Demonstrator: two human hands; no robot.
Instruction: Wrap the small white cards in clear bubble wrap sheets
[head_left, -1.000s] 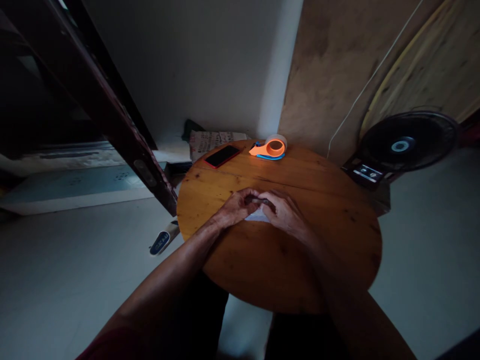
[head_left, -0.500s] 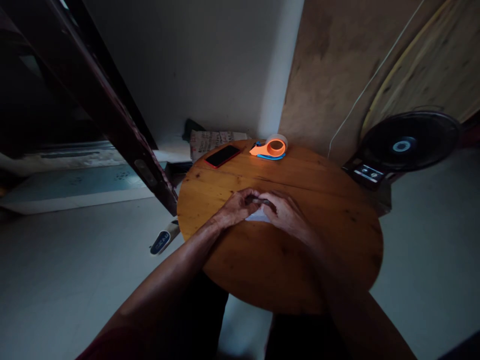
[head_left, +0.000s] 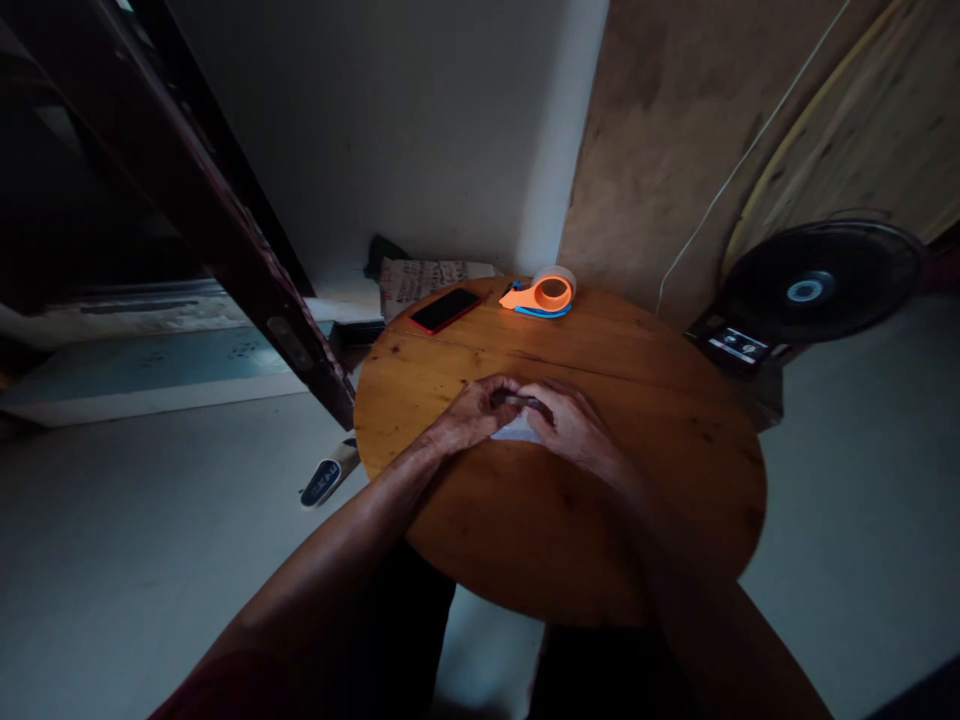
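Over the middle of the round wooden table (head_left: 540, 530), my left hand (head_left: 480, 410) and my right hand (head_left: 566, 420) meet with their fingers curled inward. Between the fingertips they pinch a small, dark, thin object (head_left: 523, 400), mostly covered by the fingers, so its kind does not show. Just below it, a small white piece (head_left: 516, 430), like paper, lies between the hands; its upper part is hidden behind the fingers.
An orange tape dispenser (head_left: 517, 298) with a blue edge stands at the table's far side. To its left lies a phone (head_left: 445, 310) in a red case. A black fan (head_left: 810, 290) is beyond the right edge, and a shoe (head_left: 326, 477) is on the floor at left.
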